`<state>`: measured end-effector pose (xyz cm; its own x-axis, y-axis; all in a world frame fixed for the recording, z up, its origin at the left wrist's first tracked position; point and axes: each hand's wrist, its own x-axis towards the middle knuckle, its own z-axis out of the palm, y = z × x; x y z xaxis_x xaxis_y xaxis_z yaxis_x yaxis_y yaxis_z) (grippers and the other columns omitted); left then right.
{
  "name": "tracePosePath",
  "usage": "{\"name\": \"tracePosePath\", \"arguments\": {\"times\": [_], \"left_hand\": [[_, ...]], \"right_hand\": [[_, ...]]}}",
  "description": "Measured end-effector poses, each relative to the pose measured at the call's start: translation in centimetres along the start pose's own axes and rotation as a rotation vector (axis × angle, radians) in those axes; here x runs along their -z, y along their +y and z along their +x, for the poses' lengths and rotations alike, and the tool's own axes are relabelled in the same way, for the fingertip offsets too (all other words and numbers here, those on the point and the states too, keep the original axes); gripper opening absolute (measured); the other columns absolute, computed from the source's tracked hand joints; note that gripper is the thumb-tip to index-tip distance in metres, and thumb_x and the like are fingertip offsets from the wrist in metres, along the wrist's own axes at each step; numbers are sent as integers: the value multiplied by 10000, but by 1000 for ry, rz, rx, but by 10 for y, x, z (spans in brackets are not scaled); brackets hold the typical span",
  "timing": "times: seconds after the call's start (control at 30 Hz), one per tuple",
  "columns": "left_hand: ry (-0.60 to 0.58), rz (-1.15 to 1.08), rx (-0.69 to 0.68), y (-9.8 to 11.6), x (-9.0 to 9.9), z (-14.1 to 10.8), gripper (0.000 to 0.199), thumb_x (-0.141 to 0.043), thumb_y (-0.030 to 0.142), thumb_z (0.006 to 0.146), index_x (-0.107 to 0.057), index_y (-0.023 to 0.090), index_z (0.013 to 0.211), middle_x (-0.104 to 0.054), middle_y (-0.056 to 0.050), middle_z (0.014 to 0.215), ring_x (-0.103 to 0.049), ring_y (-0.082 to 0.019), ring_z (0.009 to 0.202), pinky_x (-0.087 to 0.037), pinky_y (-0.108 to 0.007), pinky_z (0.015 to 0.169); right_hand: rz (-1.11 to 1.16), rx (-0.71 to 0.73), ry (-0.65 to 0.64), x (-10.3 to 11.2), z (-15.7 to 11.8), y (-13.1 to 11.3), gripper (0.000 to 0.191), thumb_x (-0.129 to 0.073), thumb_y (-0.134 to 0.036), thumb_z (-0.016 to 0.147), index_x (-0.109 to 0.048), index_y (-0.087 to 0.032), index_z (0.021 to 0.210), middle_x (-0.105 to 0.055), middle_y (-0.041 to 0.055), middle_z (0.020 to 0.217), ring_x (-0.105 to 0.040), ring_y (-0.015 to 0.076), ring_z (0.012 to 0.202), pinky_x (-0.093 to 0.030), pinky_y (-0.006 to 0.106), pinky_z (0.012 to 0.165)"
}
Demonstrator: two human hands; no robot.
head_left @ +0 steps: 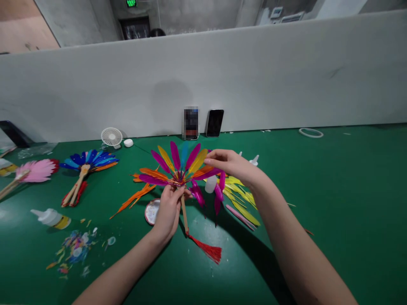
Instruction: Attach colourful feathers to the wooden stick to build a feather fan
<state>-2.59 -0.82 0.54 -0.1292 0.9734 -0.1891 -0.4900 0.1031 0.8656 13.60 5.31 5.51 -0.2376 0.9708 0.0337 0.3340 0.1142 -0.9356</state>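
Observation:
A feather fan (175, 156) with magenta, yellow, orange and blue feathers spreads out in front of me, its wooden handle pointing down. My left hand (168, 208) is closed around the top of the handle, just below the feather bases. From the handle's lower end hangs a red tassel (208, 249). My right hand (233, 166) reaches to the fan's right side, thumb and fingers pinched at the tip of a feather there; which feather is partly hidden. Loose magenta feathers (218, 192) lie by the fan, and yellow-green feathers (240, 199) lie under my right arm.
Orange feathers (135, 198) and a small dish (152, 212) lie left of the fan. Farther left are a blue feather fan (84, 167), a pink feather fan (36, 170), a glue bottle (52, 218) and scraps (74, 250). Two phones (215, 123) lean against the white partition (270, 80).

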Motion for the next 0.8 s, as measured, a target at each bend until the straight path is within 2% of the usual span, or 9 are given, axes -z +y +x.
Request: {"name": "tracePosePath", "arguments": {"times": [0.17, 0.4, 0.57, 0.8], "left_hand": [[29, -26, -23, 2, -2, 1, 212, -700, 219, 536, -538, 148, 652, -605, 31, 594, -593, -112, 594, -472, -284, 671], [4, -12, -20, -1, 0, 2, 218, -700, 231, 548, -559, 149, 692, -620, 22, 632, -624, -137, 629, -481, -306, 697], [2, -16, -22, -1, 0, 2, 225, -707, 232, 540, -555, 148, 684, -624, 21, 621, -627, -138, 624, -488, -302, 689], [37, -25, -1, 1, -2, 1, 197, -698, 198, 541, -545, 148, 655, -625, 13, 614, -632, -146, 627, -495, -316, 704]], "right_hand": [[-81, -8, -118, 5, -2, -1, 246, -603, -415, 657, -576, -171, 650, -537, -8, 585, -492, 117, 549, -350, 253, 511], [-37, 53, -62, 0, -1, -1, 202, -582, -373, 673, -563, -175, 641, -512, -21, 546, -498, 118, 530, -354, 249, 502], [-35, 7, -55, -1, 0, -1, 143, -576, -313, 695, -575, -174, 666, -564, -7, 598, -524, 115, 531, -384, 248, 512], [-49, -13, -79, -1, -1, 1, 171, -628, -336, 668, -586, -175, 707, -610, 17, 642, -560, 133, 588, -430, 258, 546]]}}
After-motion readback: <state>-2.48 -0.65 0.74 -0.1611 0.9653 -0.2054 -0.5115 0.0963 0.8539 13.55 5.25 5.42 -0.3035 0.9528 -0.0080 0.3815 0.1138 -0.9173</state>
